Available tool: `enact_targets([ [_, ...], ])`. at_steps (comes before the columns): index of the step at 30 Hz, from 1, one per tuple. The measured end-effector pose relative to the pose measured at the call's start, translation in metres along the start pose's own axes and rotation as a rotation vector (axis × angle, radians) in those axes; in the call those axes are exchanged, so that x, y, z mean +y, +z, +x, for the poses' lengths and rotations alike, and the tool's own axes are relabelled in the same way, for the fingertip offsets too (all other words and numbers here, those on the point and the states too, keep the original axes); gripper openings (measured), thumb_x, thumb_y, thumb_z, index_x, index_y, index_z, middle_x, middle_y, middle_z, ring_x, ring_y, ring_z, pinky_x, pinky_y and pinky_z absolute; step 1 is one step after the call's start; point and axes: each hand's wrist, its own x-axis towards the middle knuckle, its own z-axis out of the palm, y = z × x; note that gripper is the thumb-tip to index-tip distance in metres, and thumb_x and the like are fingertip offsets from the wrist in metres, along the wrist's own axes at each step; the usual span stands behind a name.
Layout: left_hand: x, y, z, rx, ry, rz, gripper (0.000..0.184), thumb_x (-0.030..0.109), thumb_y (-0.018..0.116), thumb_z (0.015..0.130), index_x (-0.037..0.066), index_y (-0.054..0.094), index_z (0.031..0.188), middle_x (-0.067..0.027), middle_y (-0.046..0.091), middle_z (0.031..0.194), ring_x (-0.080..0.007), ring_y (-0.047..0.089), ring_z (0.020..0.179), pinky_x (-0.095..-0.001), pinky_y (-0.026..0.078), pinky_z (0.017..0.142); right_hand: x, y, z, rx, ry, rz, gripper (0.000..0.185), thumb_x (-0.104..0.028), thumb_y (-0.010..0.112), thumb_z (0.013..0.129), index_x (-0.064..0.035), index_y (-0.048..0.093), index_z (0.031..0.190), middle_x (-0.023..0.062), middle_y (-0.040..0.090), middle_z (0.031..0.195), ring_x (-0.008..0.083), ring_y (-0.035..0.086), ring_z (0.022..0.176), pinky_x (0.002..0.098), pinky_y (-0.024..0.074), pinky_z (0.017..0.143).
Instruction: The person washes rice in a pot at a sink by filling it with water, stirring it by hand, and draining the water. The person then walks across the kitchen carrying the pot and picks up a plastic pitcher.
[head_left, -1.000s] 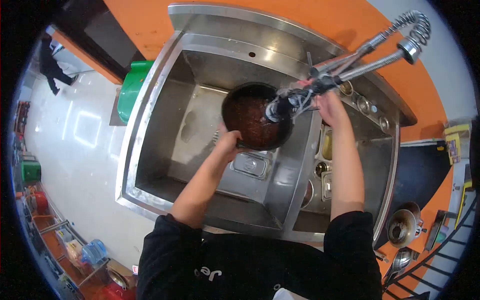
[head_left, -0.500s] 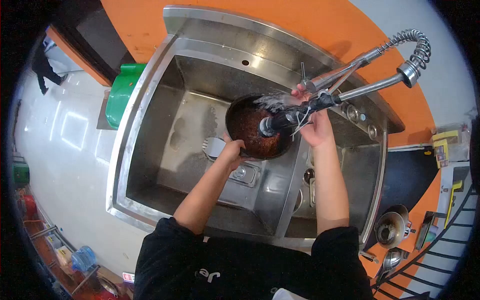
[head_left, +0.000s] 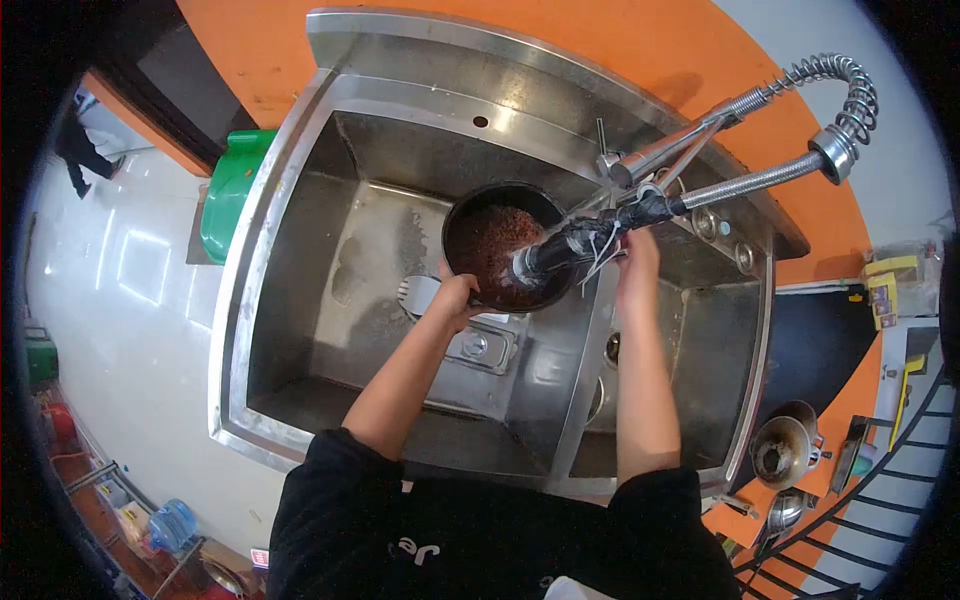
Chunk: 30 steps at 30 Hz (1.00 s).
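Shows a pot (head_left: 543, 203) in or just above the left basin (head_left: 335, 335), near the divider (head_left: 582, 405), under the sprayer (head_left: 560, 250). Pinches the pot's near rim with the left hand (head_left: 457, 298), thumb over the edge, fingers apparently beneath. Reaches to the sprayer with the right hand (head_left: 637, 265); partly hidden, so cannot tell whether closed around it. Probably handles as rigid, bottom-heavy with wet, reddish-brown contents (head_left: 482, 262), slippery outside, hardly fragile. Best held at opposite sides of the rim, level against slopping.

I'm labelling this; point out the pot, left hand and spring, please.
Pot (head_left: 511, 192), head view: far inner wall.
Left hand (head_left: 456, 296), head view: near the thumb's base.
Spring (head_left: 832, 66), head view: top of its bend.
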Motion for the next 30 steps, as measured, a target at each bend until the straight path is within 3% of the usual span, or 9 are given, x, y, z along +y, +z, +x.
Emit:
enact_targets([
  [2,-0.005,-0.002,0.004,0.014,0.0,-0.032,0.068,-0.002,0.042,0.066,0.023,0.019,0.125,-0.0147,0.039,0.114,-0.036,0.049,0.095,-0.0527,0.052,0.064,0.067,-0.04,0.007,0.04,-0.06,-0.395,0.013,-0.013,0.049,0.085,-0.0046,0.056,0.078,-0.0005,0.051,0.069,0.0077,0.046,0.066,0.0228,0.0376,0.062],
  [5,-0.02,-0.024,0.029,-0.075,-0.053,-0.017,0.053,0.0,0.041,0.068,0.014,0.032,0.119,-0.0137,0.047,0.105,-0.0322,0.052,0.092,-0.0495,0.052,0.068,0.099,-0.062,0.006,0.063,-0.015,-0.352,0.009,-0.009,0.052,0.084,-0.0013,0.057,0.083,0.0032,0.052,0.081,0.0119,0.05,0.074,0.0243,0.0406,0.068],
  [12,-0.006,-0.025,-0.002,-0.19,-0.106,0.019,0.035,0.006,0.042,0.072,-0.006,0.047,0.105,-0.0163,0.051,0.109,-0.0327,0.057,0.088,-0.0452,0.049,0.081,-0.046,0.001,0.058,0.096,-0.934,-0.37,0.011,-0.013,0.054,0.081,-0.0029,0.057,0.081,0.0079,0.052,0.08,0.0184,0.052,0.078,0.0294,0.0414,0.071],
  [14,0.002,-0.018,-0.013,-0.194,-0.106,0.055,0.041,0.006,0.042,0.071,-0.006,0.045,0.11,-0.0175,0.051,0.109,-0.0313,0.054,0.095,-0.0444,0.048,0.082,-0.074,0.004,0.067,-0.11,-0.959,-0.497,0.014,-0.013,0.053,0.08,-0.0026,0.055,0.071,0.0085,0.053,0.074,0.0194,0.051,0.072,0.03,0.0404,0.066],
  [16,0.013,-0.009,-0.027,-0.18,-0.117,0.093,0.039,0.006,0.042,0.071,-0.005,0.045,0.108,-0.0169,0.052,0.107,-0.0299,0.053,0.097,-0.0432,0.048,0.081,-0.112,0.003,0.057,-0.273,-0.691,-0.503,0.021,-0.017,0.052,0.08,-0.002,0.051,0.065,0.0092,0.052,0.071,0.0228,0.05,0.068,0.0314,0.0393,0.063],
  [18,0.024,0.004,-0.041,-0.162,-0.115,0.128,0.036,0.006,0.043,0.07,-0.004,0.046,0.104,-0.0153,0.053,0.102,-0.0277,0.052,0.094,-0.0404,0.048,0.079,-0.129,-0.001,0.059,-0.246,-1.032,-0.76,0.024,-0.021,0.051,0.08,-0.0017,0.054,0.066,0.0104,0.054,0.069,0.0268,0.051,0.068,0.0323,0.0402,0.064],
  [21,0.03,0.015,-0.049,-0.19,-0.096,0.117,0.035,0.003,0.043,0.069,-0.005,0.046,0.103,-0.0157,0.053,0.102,-0.0281,0.053,0.092,-0.0412,0.047,0.08,-0.137,0.03,0.044,-0.381,-1.13,-0.537,0.024,-0.024,0.05,0.079,-0.003,0.058,0.07,0.0084,0.058,0.069,0.0286,0.055,0.075,0.0378,0.0409,0.071],
  [25,0.027,0.016,-0.04,-0.207,-0.094,0.068,0.043,0.0,0.041,0.066,-0.009,0.04,0.108,-0.0219,0.051,0.105,-0.0352,0.056,0.091,-0.0485,0.051,0.075,-0.135,0.035,0.039,-0.641,-0.925,-1.074,0.024,-0.024,0.045,0.077,-0.0065,0.061,0.075,0.0059,0.061,0.076,0.0268,0.055,0.086,0.0444,0.0385,0.078],
  [30,0.022,0.022,-0.039,-0.259,-0.125,-0.037,0.045,-0.003,0.041,0.065,-0.01,0.035,0.11,-0.0231,0.049,0.107,-0.0405,0.055,0.09,-0.0522,0.051,0.076,-0.132,0.022,0.028,-0.66,-0.93,-0.987,0.031,-0.027,0.04,0.085,-0.0056,0.063,0.087,0.0126,0.061,0.079,0.0295,0.056,0.082,0.0393,0.0411,0.078],
])
